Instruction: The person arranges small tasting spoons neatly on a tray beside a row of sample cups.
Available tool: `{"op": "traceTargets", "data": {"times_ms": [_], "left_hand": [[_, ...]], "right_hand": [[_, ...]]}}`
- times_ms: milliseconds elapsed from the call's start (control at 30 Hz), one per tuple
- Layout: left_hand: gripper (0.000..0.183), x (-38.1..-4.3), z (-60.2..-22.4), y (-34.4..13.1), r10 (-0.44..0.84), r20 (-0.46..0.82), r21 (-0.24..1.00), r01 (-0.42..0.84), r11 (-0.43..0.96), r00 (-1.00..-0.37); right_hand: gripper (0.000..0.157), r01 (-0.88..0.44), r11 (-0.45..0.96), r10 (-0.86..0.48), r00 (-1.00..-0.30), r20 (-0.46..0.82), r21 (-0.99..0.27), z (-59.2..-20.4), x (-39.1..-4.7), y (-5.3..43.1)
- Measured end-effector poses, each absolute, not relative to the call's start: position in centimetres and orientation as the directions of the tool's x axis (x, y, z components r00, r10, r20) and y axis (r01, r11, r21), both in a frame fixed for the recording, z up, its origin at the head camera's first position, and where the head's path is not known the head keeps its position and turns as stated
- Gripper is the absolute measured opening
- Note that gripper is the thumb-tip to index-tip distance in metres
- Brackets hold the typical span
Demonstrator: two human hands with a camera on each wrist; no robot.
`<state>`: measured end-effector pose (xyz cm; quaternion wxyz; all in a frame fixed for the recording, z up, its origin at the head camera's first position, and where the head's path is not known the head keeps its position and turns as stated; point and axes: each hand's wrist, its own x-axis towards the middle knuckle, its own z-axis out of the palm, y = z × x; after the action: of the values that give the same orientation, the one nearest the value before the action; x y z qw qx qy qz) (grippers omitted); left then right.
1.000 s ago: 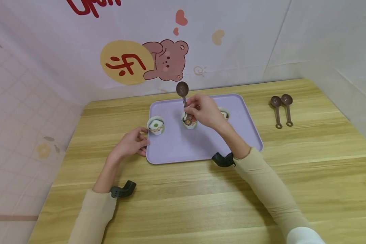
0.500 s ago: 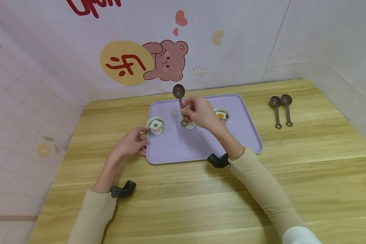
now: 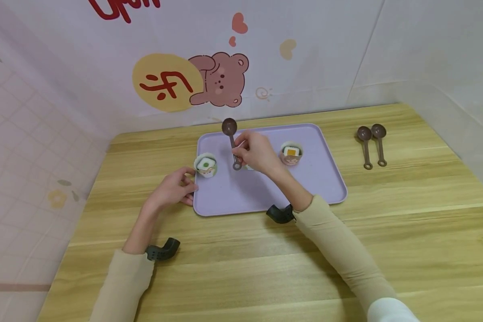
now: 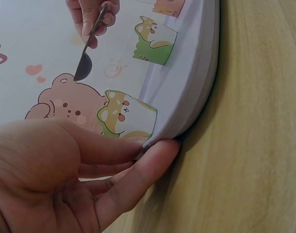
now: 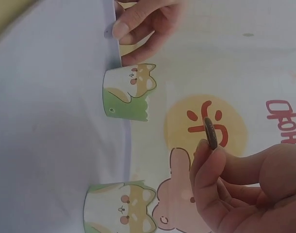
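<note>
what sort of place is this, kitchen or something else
Probably a staged indoor tabletop setup rather than a working kitchen: a wood-grain table stands against a pale backdrop printed with a cartoon bear, and a purple tray holds small decorated cups.

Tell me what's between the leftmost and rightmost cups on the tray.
In the head view, a middle cup, mostly hidden by the right hand, which holds a brown spoon over the tray.
</note>
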<state>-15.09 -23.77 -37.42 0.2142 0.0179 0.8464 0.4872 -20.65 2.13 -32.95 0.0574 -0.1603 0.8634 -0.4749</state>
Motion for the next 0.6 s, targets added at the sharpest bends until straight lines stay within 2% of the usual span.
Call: {"op": "traceTargets", "data": {"times_ms": [600], "left_hand": [[0.049,-14.7,-37.2,-23.4,0.24,-0.338,0.837,-0.175,0.519,-0.91]], "right_hand": [[0.012,-0.199,0.529,-0.32,-0.947,0.024,-0.825,-34.0,-20.5,0.6]]}}
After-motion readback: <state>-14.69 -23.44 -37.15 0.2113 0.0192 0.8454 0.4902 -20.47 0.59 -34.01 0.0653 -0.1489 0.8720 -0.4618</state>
